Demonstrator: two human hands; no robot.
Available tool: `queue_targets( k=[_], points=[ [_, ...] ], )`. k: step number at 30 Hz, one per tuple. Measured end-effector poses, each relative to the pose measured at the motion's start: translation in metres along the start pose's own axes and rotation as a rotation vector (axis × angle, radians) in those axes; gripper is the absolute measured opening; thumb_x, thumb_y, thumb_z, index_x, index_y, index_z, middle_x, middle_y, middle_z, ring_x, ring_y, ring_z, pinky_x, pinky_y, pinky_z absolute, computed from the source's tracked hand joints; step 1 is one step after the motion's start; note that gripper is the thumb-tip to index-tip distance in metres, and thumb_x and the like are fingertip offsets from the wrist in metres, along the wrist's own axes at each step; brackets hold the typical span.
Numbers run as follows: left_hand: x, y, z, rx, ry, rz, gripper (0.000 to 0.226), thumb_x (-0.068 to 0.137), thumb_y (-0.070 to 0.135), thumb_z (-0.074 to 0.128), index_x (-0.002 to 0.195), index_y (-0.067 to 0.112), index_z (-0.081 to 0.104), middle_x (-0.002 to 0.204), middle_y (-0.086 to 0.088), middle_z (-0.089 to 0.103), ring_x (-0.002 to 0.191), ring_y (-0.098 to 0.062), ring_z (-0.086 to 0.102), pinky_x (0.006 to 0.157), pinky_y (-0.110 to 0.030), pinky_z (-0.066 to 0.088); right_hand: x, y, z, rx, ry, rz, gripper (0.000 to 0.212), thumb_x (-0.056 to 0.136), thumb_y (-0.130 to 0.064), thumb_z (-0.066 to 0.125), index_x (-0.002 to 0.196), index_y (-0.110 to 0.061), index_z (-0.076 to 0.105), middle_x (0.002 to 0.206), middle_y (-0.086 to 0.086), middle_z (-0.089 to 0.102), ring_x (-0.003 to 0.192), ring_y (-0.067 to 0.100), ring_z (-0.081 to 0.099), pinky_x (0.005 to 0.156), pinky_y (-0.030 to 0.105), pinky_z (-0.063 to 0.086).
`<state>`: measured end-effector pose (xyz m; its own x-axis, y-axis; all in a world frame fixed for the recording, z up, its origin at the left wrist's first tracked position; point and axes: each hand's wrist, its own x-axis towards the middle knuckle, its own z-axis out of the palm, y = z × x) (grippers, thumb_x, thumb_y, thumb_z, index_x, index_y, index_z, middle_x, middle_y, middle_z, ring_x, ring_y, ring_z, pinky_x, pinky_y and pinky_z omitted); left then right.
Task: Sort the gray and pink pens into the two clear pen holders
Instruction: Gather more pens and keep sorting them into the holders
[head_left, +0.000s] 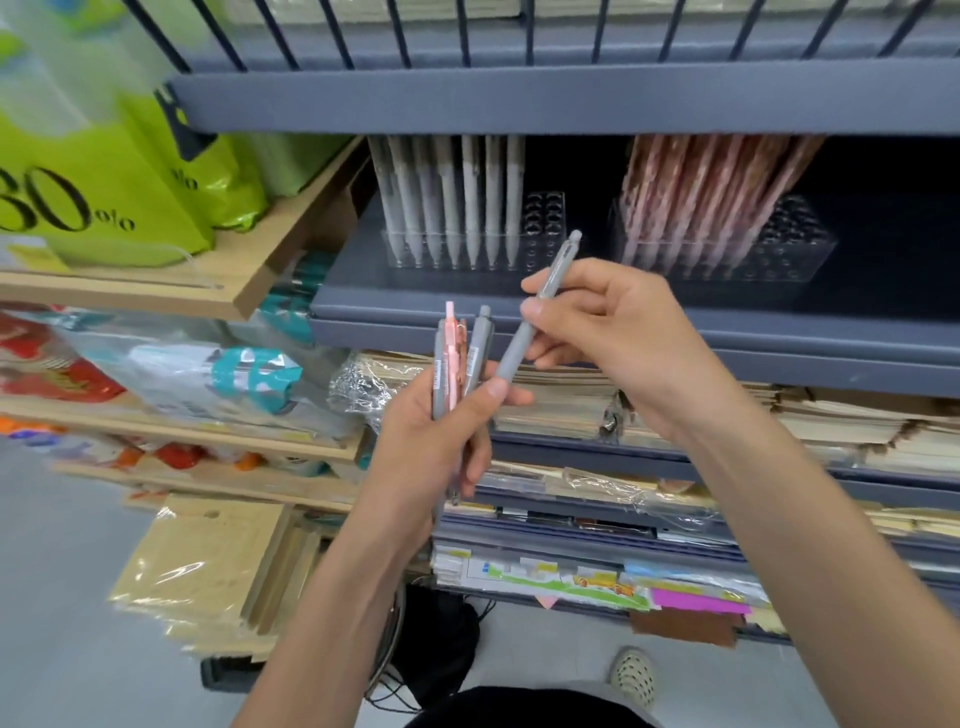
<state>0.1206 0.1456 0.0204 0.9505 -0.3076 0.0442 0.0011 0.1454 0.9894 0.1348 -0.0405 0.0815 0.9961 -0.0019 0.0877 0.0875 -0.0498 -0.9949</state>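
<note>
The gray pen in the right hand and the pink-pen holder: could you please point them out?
gray pen (518, 343), head view, on its lower barrel.
pink-pen holder (805, 249), head view, on its clear, empty right end.

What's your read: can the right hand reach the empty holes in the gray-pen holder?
Probably yes. The right hand, pinching a gray pen, is in front of the gray-pen holder; nothing stands before its empty right-end holes. The upper shelf limits headroom.

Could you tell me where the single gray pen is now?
Head view, centre: the right hand pinches the gray pen, tilted, just below the left clear holder.
</note>
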Motion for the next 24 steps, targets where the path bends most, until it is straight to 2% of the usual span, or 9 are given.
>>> queue_targets(
  k=[3,7,9,10,12,14,16,20,24],
  points=[
    [0.006,0.001,0.003,-0.025,0.06,0.001,0.016,0.097,0.036,0.061,0.1,0.025,0.072,0.087,-0.01,0.075,0.036,-0.011,0.04,0.034,-0.019,0.033,0.015,-0.005,-0.005,-0.026,0.057,-0.063,0.011,0.09,-0.011,0.069,0.101,-0.01,0.068,0.08,0.009,0.075,0.074,0.02,0.073,0.068,0.026,0.058],
    [0.014,0.002,0.003,-0.124,0.127,-0.036,0.037,0.096,0.046,0.057,0.114,0.013,0.053,0.08,-0.004,0.069,0.036,-0.011,0.035,0.033,-0.017,0.029,0.046,-0.007,-0.022,-0.14,0.483,-0.258,0.009,0.084,-0.021,0.068,0.092,-0.018,0.068,0.085,-0.001,0.075,0.086,0.02,0.073,0.079,0.037,0.06],
    [0.017,0.003,0.002,-0.16,0.145,-0.054,0.031,0.099,0.042,0.054,0.109,0.014,0.049,0.077,-0.005,0.066,0.036,-0.012,0.034,0.033,-0.018,0.029,0.057,0.0,-0.022,-0.305,0.664,-0.301,0.015,0.082,-0.029,0.065,0.087,-0.015,0.067,0.087,0.002,0.073,0.089,0.021,0.069,0.083,0.041,0.056],
    [0.019,0.003,0.001,-0.178,0.149,-0.06,0.025,0.101,0.038,0.053,0.107,0.014,0.048,0.077,-0.005,0.066,0.036,-0.012,0.035,0.033,-0.018,0.029,0.062,0.003,-0.02,-0.368,0.702,-0.336,0.018,0.084,-0.03,0.064,0.087,-0.012,0.066,0.085,0.0,0.072,0.085,0.016,0.067,0.081,0.035,0.055],
    [0.021,0.005,-0.001,-0.181,0.145,-0.062,0.022,0.103,0.031,0.051,0.106,0.009,0.049,0.073,-0.003,0.066,0.034,-0.012,0.036,0.032,-0.019,0.031,0.068,0.009,-0.012,-0.471,0.696,-0.415,0.023,0.092,-0.03,0.061,0.098,-0.008,0.063,0.083,-0.001,0.069,0.076,0.012,0.064,0.07,0.028,0.05],
    [0.023,0.005,-0.002,-0.122,0.132,-0.053,0.033,0.103,0.031,0.05,0.108,-0.001,0.053,0.061,0.002,0.065,0.034,-0.011,0.037,0.035,-0.019,0.035,0.074,0.01,-0.006,-0.529,0.629,-0.482,0.021,0.098,-0.023,0.056,0.102,-0.002,0.061,0.092,0.005,0.069,0.083,0.02,0.065,0.075,0.035,0.049],
    [0.022,0.008,-0.003,-0.071,0.122,-0.04,0.042,0.102,0.034,0.05,0.105,-0.008,0.056,0.053,0.005,0.061,0.034,-0.011,0.039,0.037,-0.017,0.036,0.084,0.009,-0.004,-0.627,0.591,-0.524,0.018,0.1,-0.017,0.052,0.1,-0.001,0.062,0.096,0.011,0.068,0.085,0.024,0.062,0.074,0.031,0.043],
    [0.022,0.014,-0.005,-0.046,0.124,-0.034,0.044,0.102,0.035,0.05,0.103,-0.007,0.06,0.052,0.005,0.061,0.037,-0.011,0.041,0.038,-0.019,0.037,0.111,-0.001,-0.004,-0.835,0.575,-0.312,0.029,0.103,-0.026,0.045,0.111,-0.004,0.063,0.109,0.021,0.065,0.1,0.036,0.059,0.079,0.031,0.039],
    [0.025,0.016,-0.009,-0.071,0.137,-0.023,0.044,0.1,0.036,0.051,0.113,-0.005,0.057,0.062,0.004,0.068,0.037,-0.01,0.044,0.038,-0.019,0.038,0.123,-0.004,-0.005,-0.918,0.519,-0.297,0.023,0.102,-0.012,0.043,0.107,0.003,0.06,0.108,0.023,0.062,0.1,0.037,0.057,0.074,0.024,0.028]
  ],
)
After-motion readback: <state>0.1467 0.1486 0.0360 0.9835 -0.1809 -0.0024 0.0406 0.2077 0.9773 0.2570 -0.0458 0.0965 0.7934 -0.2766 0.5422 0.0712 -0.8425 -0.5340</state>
